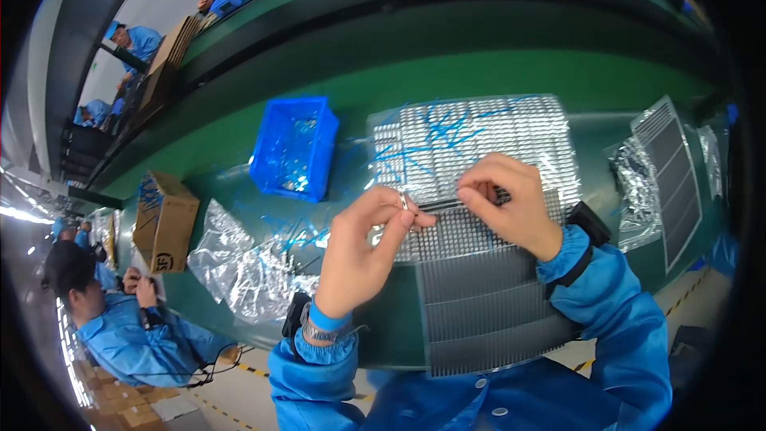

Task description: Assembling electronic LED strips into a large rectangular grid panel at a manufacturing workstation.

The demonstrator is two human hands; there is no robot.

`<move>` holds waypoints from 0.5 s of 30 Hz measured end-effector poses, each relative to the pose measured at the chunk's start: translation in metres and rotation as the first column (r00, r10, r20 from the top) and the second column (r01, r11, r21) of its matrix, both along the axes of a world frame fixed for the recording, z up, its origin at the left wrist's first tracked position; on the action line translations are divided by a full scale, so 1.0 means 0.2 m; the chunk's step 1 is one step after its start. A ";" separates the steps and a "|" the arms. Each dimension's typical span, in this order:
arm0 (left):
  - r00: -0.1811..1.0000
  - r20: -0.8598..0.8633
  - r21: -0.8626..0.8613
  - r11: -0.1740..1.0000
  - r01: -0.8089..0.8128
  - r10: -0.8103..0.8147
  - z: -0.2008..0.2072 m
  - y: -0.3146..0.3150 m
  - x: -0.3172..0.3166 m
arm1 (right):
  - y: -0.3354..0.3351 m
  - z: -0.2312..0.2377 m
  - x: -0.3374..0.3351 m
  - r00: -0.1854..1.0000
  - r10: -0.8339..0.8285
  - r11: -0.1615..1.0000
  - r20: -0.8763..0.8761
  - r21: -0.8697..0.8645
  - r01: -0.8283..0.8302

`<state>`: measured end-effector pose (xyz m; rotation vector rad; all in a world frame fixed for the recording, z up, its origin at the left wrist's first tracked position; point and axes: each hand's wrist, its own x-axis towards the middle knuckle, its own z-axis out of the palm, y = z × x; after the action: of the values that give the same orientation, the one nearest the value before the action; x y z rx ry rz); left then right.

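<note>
My left hand (351, 251) pinches a small shiny metal piece (404, 202) between thumb and forefinger. To its right, my right hand (519, 207) is curled with thumb and fingertips drawn together; what it holds, if anything, is hidden. Both hands are above the near part of a clear tray (519, 136) packed with rows of small silvery pieces. Thin blue strips (447, 134) lie scattered over it. A dark grey ribbed sheet (487, 303) extends from below the hands to the table's front edge.
A blue bin (325, 148) with small bits inside stands left of the tray. Crumpled clear plastic (231, 271) and a cardboard box (177, 223) are further left. Another dark panel (670, 183) lies beside plastic wrap at right. A co-worker (128, 335) sits at left; others work beyond.
</note>
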<state>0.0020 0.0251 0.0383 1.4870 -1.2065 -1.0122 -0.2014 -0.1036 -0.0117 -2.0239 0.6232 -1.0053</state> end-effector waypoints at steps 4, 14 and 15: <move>0.881 -0.470 -0.097 0.995 0.019 -0.063 -0.11 -0.11 -0.06 | 0.06 0.07 -0.07 0.993 0.091 0.996 0.073 0.012 -0.092; 0.833 -0.552 -0.171 0.983 -0.072 -0.036 -0.23 -0.12 -0.19 | 0.08 0.03 -0.07 0.994 0.062 0.968 0.085 0.238 -0.080; 0.828 -0.560 -0.158 0.985 -0.074 -0.028 -0.23 -0.12 -0.20 | 0.08 0.03 -0.07 0.993 0.044 0.949 0.111 0.307 -0.077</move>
<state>-0.0376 0.0015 -0.0081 0.9591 -0.8178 -1.1875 -0.2160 -0.0878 -0.0062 -1.6941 0.6187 -0.9057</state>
